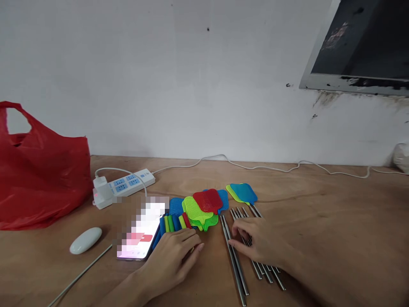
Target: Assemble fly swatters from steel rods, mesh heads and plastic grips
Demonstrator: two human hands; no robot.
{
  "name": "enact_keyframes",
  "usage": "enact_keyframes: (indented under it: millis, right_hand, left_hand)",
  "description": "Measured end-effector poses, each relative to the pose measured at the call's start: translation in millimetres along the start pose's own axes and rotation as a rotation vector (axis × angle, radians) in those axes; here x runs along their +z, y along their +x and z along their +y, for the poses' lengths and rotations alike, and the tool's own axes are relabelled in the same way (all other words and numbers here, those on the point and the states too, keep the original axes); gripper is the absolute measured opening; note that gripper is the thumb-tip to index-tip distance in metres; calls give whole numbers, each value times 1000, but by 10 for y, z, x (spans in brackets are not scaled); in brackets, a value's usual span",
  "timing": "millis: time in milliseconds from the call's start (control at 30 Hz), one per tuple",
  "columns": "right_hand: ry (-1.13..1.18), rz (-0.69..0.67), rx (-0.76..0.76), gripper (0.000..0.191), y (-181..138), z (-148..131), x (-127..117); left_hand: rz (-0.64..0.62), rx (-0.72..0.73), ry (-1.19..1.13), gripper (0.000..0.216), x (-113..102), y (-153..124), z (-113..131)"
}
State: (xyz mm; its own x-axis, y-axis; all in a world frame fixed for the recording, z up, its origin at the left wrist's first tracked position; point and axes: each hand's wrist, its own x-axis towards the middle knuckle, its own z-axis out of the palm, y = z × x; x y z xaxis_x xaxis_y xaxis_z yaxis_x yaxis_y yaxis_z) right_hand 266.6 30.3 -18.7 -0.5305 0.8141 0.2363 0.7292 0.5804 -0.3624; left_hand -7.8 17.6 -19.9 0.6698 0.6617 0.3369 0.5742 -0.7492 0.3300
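Rods [234, 260] lie under the right hand [260, 239], thumb and forefinger spread; reaching seems in hand, pinching needed. Left hand [169, 255], nearest coloured tubes [174, 222]: grip I cannot tell.

Red bag [47, 179] beside white power strip [126, 186], white oval object [85, 240] near lit phone [136, 243]

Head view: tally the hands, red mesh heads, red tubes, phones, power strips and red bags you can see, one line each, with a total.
Hands: 2
Red mesh heads: 1
Red tubes: 1
Phones: 1
Power strips: 1
Red bags: 1
Total: 7
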Motion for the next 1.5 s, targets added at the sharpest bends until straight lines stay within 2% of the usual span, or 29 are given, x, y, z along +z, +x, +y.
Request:
enact_keyframes:
  millis: [267,533,667,767,967,1033,1133,1200,1267,1400,1500]
  right_hand:
    - [-43,-13,67,10,-18,-62,66]
    - [-107,-30,238,13,-3,-165,99]
    - [-72,-19,272,14,-7,-172,103]
    - [68,42,278,15,-3,-129,111]
    - [737,139,389,20,56,9,105]
    - [868,186,432,25,65,46,93]
    - [1104,266,524,32,56,68,77]
    - [1214,304,565,33,45,62,72]
    - [1276,326,575,34,40,48,75]
    - [1301,333,587,32,53,23,108]
    - [1314,375,656,33,68,4,128]
  left_hand:
    - [8,-5,-4,27,4,3,0]
    - [10,1,0,28,-2,19,19]
    - [22,-3,-1,28,1,12,23]
    - [88,-14,9,28,2,8,19]
    - [239,-88,143,17,-25,35,-40]
    - [308,-126,269,26,-13,38,-97]
    - [348,-187,453,57,34,23,-194]
    - [330,-201,520,72,70,4,-239]
    - [310,-194,539,78,100,-16,-262]
    - [288,-177,508,76,128,-38,-276]
    - [279,-168,464,74,114,-21,-275]
